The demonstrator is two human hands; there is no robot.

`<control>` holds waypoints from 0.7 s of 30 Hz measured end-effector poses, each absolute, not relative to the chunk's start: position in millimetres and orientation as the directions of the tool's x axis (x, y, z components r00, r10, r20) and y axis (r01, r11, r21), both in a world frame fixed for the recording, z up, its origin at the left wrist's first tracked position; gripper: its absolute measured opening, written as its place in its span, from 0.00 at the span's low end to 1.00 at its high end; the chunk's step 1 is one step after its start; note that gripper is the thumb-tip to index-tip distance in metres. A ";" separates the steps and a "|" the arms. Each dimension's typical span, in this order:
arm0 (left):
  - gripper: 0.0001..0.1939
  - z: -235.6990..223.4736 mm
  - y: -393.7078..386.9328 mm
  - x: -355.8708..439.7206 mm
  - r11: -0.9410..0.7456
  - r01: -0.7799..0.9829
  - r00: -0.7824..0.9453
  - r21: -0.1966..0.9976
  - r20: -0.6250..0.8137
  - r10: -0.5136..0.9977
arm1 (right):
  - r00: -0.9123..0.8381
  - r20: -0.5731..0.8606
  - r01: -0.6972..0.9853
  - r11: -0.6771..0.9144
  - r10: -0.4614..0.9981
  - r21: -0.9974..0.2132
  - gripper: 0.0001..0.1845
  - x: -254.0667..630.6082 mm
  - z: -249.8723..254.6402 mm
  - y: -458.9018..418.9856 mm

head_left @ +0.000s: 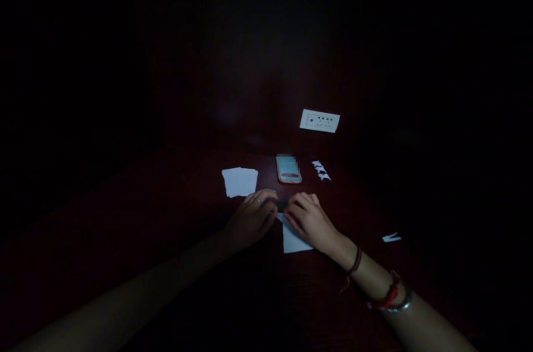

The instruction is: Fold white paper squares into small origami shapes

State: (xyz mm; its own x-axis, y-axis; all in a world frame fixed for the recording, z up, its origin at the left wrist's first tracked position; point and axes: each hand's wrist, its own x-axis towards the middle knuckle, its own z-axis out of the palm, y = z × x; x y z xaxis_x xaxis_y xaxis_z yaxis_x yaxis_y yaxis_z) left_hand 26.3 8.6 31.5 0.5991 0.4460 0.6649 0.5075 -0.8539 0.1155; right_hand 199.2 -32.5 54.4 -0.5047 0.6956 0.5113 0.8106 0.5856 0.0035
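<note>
A white sheet of paper (295, 242) lies on the dark red table in front of me, partly hidden under my right hand (311, 222). The fingers of that hand are bent and closed on the sheet's upper edge. From the other side, my left hand (252, 217), with a ring on one finger, pinches the narrow strip at the sheet's upper left corner. The fingertips of both hands nearly meet there. Just beyond my left hand sits a loose stack of white paper pieces (240, 181).
Farther back lies a phone (290, 174) with a lit screen. Torn paper scraps (321, 170) are to its right, and a small folded paper strip (391, 237) lies at the far right. A white wall socket (320, 120) is above the table (183, 196). The surroundings are very dark.
</note>
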 end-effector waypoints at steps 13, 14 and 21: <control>0.06 32.9 23.0 10.4 -0.826 0.542 0.563 0.154 0.663 0.493 | -0.445 0.507 0.853 0.522 0.738 -0.012 0.08 204.7 53.9 -29.4; 0.06 31.8 26.4 7.7 -0.810 0.563 0.539 0.165 0.669 0.511 | -0.407 0.521 0.858 0.509 0.750 -0.063 0.07 207.5 52.7 -27.4; 0.06 31.3 19.9 10.5 -0.781 0.601 0.503 0.168 0.680 0.534 | -0.033 0.471 0.708 0.353 0.881 -0.611 0.08 217.8 38.0 -11.6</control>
